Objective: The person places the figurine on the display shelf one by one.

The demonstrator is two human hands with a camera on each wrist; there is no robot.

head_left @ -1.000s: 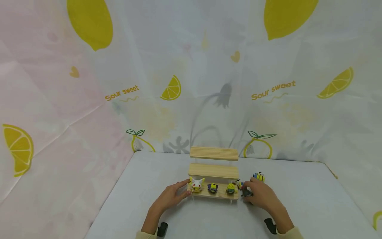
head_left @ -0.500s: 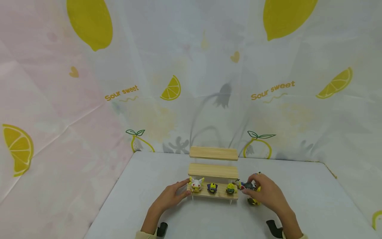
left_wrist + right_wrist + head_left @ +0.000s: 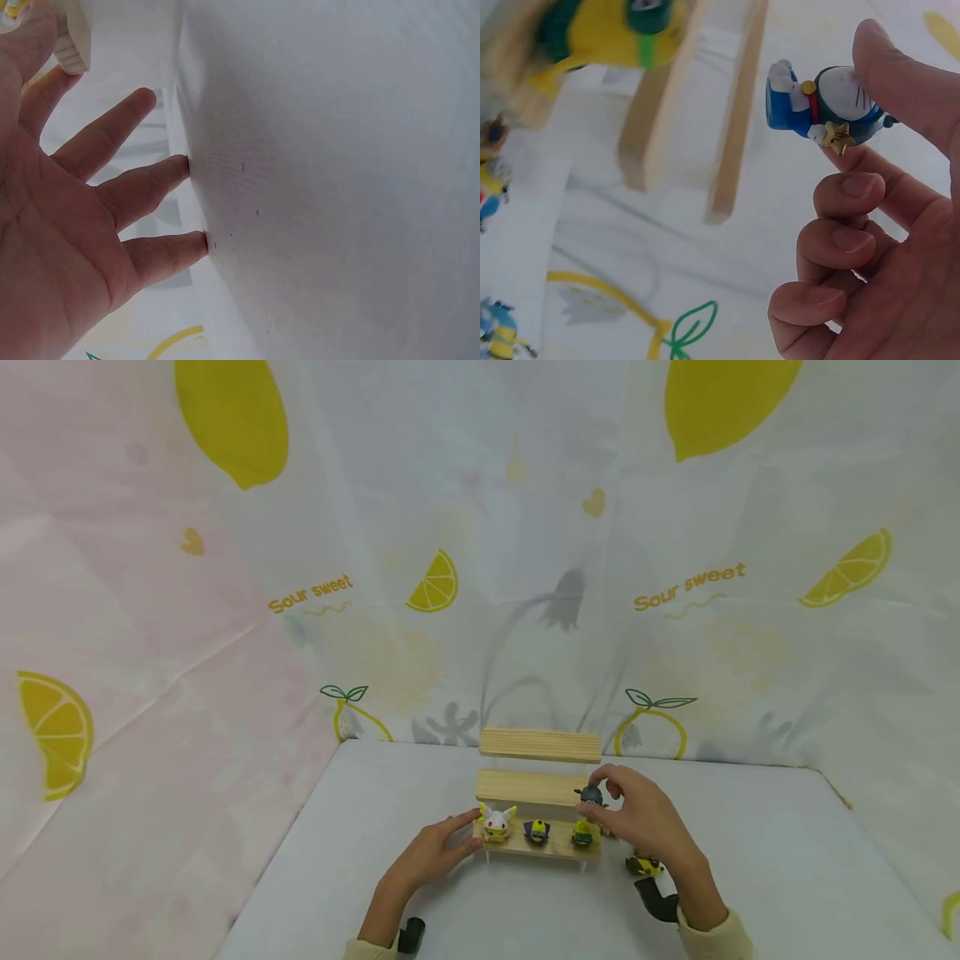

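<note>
The person's left hand (image 3: 429, 850) comes in over the white desk (image 3: 450, 914), its thumb and forefinger taking the left end of the wooden stand's (image 3: 525, 787) lowest tier between front and back. The other fingers fan out, clear of the board; the hold probably steadies the stand, whose thin legs look easy to nudge.

Along that tier sit a white big-eared figurine (image 3: 497, 824), a purple-caped Minion figurine (image 3: 536, 832) and a green-and-yellow Minion figurine (image 3: 582, 835), spaced apart, likely so that each has its own footing and view.

Above the stand's right end, the Doraemon figurine (image 3: 817, 109), gold star in its paw, is pinched by the head in the grip of the right hand (image 3: 642, 814), thumb against forefinger, remaining fingers curled in. Holding it there leaves its feet free, presumably so that no finger comes beneath them. In the head view it overlaps the middle tier; the boards blur in the right wrist view, so its exact place over them is hard to judge.

Farther right, a yellow-and-brown figurine (image 3: 645, 865) lies on the desk beneath the right wrist, and a blue-and-yellow figurine (image 3: 502, 330) rests there too, both within easy reach of that hand.
</note>
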